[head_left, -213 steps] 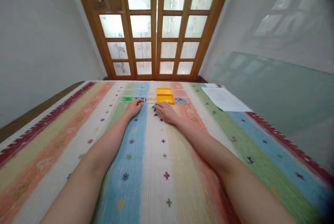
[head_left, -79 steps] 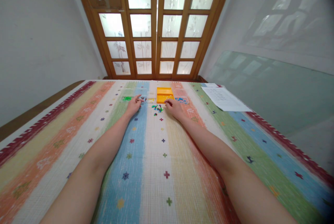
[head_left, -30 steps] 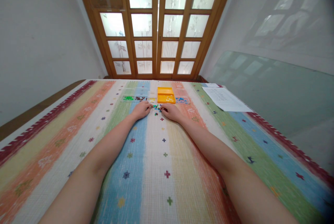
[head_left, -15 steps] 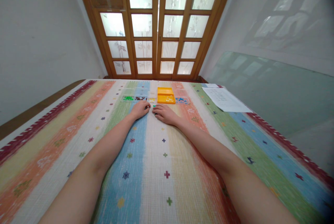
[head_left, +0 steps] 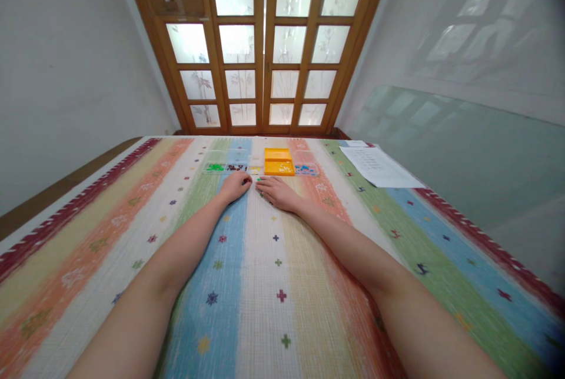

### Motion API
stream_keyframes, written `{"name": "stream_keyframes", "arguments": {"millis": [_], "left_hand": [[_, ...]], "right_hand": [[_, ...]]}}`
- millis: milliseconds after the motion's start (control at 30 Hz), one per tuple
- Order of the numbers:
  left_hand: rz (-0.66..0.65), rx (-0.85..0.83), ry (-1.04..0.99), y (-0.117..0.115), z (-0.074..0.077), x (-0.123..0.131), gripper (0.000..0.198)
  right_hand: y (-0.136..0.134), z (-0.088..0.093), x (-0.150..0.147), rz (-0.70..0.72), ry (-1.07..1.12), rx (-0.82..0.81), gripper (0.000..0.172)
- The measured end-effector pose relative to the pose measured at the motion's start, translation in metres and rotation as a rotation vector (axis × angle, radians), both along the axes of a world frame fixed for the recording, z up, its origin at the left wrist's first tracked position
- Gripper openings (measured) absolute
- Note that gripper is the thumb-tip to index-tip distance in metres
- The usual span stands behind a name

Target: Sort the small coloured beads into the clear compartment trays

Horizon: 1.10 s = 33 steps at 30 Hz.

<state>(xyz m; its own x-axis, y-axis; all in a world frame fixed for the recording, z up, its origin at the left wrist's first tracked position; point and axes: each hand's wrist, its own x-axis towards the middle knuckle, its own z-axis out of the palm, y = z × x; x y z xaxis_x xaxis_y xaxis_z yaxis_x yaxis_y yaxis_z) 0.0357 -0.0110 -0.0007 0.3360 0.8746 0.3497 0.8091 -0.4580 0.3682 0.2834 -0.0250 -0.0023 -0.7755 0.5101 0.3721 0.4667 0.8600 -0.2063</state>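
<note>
"Well, where's that tiny bright-green, plastic-looking piece [head_left: 259, 179]?"

"Just by the right hand [head_left: 278, 192], near the open yellow-orange plastic box [head_left: 276, 154]. That hand lies flat, fingers stretched out together."

"And the left hand [head_left: 235, 186]?"

"Curled, just beside it; I can't tell whether it's pinching anything."

"How might the piece handle?"

"Probably light, stiff and fairly slippery, hard to break. I'd take hold at its opposite edges, using thumb and fingertip."

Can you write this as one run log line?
left hand: curled, grip unclear | right hand: over small pieces | yellow box: open
</note>
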Motion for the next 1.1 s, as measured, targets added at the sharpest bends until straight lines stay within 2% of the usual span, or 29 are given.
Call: {"name": "stream_keyframes", "arguments": {"millis": [167,333,467,667,767,933,1100], "left_hand": [[0.055,-0.039,-0.205,0.004,-0.002,-0.004,0.017],[0.134,-0.149,-0.598,0.016,-0.003,-0.012,0.016],[0.228,-0.216,-0.878,0.023,-0.003,-0.019,0.025],[0.264,-0.242,-1.068,0.028,-0.004,-0.025,0.036],[0.368,-0.180,-1.158,0.032,-0.005,-0.034,0.032],[0.553,-0.055,-1.424,0.041,-0.008,-0.055,0.016],[0.617,-0.022,-1.513,0.042,-0.005,-0.060,0.008]], "right_hand": [[0.005,0.001,0.005,-0.151,0.128,0.028,0.042],[0.016,-0.002,0.016,-0.368,0.274,0.051,0.042],[0.023,-0.009,0.023,-0.501,0.257,0.028,0.041],[0.023,-0.011,0.024,-0.472,0.223,0.037,0.033],[0.023,-0.011,0.023,-0.468,0.232,0.028,0.032],[0.024,-0.013,0.023,-0.502,0.181,0.044,0.034],[0.025,-0.016,0.023,-0.501,0.158,0.054,0.034]]}}
